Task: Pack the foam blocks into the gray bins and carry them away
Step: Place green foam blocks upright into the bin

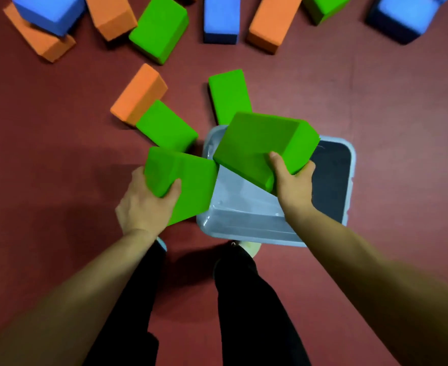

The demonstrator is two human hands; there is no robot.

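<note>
A gray bin [246,228] stands on the red floor in front of my feet, and no block lies inside it. My right hand [293,184] grips a green foam block [260,143] tilted above the bin's far left part. My left hand [146,200] grips another green block [188,180] just left of the bin, over its left rim. Two more green blocks lie on the floor close by, one [167,126] left of the bin and one [228,95] beyond it.
An orange block [138,93] touches the nearer floor green block. Along the far edge lie several orange, blue and green blocks, such as a green one [159,29] and a blue one [220,18]. My legs [246,299] in black trousers stand below the bin.
</note>
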